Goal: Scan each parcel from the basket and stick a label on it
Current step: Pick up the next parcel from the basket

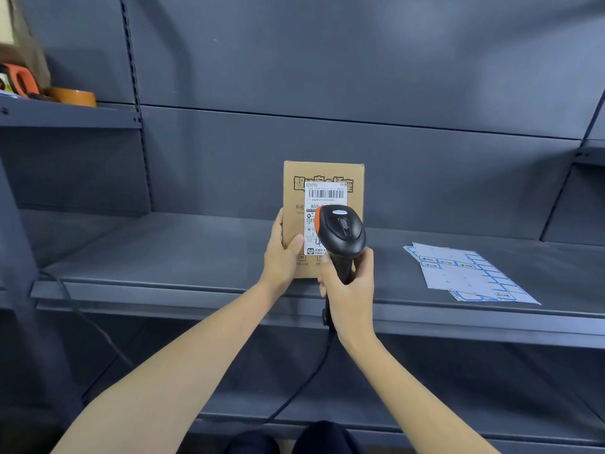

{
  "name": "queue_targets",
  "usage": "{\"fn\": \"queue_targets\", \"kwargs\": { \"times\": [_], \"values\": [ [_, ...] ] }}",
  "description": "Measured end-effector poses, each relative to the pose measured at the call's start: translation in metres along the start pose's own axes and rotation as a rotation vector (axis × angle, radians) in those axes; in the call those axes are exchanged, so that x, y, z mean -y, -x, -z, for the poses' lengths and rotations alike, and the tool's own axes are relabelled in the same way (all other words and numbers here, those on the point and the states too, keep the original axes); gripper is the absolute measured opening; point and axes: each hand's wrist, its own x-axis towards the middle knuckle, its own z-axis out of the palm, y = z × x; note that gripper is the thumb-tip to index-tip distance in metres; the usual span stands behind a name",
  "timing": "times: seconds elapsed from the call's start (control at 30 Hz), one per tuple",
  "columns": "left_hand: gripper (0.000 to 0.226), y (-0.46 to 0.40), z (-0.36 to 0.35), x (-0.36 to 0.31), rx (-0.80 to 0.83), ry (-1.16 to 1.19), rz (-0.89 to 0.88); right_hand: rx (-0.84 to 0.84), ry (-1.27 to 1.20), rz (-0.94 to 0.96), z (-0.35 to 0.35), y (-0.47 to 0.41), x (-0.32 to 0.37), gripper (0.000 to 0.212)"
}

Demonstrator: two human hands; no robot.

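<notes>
Here we go, the parcel (322, 178) is up on its end over the grey shelf (163, 253), printed face turned square to the person so the barcode (325, 194) on its white shipping slip shows plainly. The left hand (283, 257) wraps the box's lower left edge, thumb laid across the front, fingers curled behind: a firm hold that leaves the code uncovered. The right hand (348, 290) is closed round the handle of the black scanner (342, 232), whose head sits just in front of the slip's lower half, nose aimed up toward the bars. Its cable (304, 385) trails down below the shelf edge. I'd say this is the scanning step itself, and the label comes after. That would explain the label sheets (465, 273) lying flat on the shelf off to the right, near at hand. A tape roll (73, 97) sits on the upper shelf far left. The basket isn't in sight.
</notes>
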Motion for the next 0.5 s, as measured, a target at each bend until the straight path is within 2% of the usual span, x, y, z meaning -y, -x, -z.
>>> {"fn": "queue_targets", "kwargs": {
  "times": [0.17,0.33,0.5],
  "values": [
    [0.060,-0.0001,0.0007,-0.0001,0.014,-0.012,-0.017,-0.017,-0.005,0.019,0.0003,0.0021,-0.0030,0.058],
    [0.059,0.0019,0.0008,0.0000,0.023,-0.017,-0.016,-0.034,-0.011,0.036,0.0035,0.0024,-0.0012,0.034],
    [0.059,0.0038,-0.0003,-0.0029,0.012,-0.018,0.002,-0.024,-0.017,0.036,0.0067,0.0037,0.0006,0.029]
  ]
}}
